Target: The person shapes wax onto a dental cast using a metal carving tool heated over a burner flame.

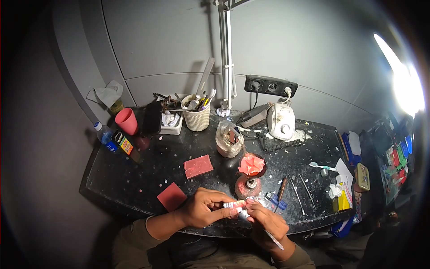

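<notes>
Head view: both hands on the denture, held over the near edge of the bench!
Left hand: fingers pinched shut on one end; right hand: fingers closed round a metal tool, up against the other end, burner just beyond.

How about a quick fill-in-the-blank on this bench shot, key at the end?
1. A slim tool sticks out below the person's ____ hand.
2. The pink cup stands toward the bench's ____ end in this view.
3. The black socket strip has plugs in ____ of its three sockets.

Missing words: right; left; two.
</notes>
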`<state>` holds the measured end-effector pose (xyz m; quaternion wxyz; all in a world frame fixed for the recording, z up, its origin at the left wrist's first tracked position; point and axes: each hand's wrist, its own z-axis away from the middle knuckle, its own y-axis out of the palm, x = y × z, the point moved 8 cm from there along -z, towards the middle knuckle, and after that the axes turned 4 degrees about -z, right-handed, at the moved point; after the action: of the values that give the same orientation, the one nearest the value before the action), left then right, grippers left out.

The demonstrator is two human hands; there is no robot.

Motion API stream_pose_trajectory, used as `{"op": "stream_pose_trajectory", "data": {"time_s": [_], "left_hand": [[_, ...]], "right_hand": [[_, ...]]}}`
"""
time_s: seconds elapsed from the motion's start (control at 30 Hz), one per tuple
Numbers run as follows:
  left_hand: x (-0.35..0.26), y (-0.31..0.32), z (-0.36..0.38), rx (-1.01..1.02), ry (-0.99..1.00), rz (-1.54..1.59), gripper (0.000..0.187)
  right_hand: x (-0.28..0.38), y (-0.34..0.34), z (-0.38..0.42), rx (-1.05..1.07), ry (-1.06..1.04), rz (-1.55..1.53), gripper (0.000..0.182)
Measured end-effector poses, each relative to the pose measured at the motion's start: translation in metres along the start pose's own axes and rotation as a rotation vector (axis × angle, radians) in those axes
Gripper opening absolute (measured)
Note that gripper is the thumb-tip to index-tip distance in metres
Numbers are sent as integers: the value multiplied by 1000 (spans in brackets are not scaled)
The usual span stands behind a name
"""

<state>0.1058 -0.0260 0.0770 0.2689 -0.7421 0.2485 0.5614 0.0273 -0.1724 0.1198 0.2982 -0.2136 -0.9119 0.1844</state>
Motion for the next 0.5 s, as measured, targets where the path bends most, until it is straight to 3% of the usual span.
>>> {"op": "stream_pose_trajectory", "data": {"time_s": [0.07,0.13,0.23,0.37,0.5], "left_hand": [[-4,0,-1,-5,19,-11,16],[-6,-1,-1,-11,37,-22,17],[-4,-1,-1,8,39,-181,18],[-13,2,-1,-21,185,-298,20],[-15,2,0,-56,270,-307,21]], "right_hand": [[2,-1,-2,4,6,5,24],[3,-1,-6,8,43,-15,12],[1,-2,-7,15,49,6,20],[-6,-3,-3,21,81,28,15],[-14,-17,3,-136,142,-92,13]]}}
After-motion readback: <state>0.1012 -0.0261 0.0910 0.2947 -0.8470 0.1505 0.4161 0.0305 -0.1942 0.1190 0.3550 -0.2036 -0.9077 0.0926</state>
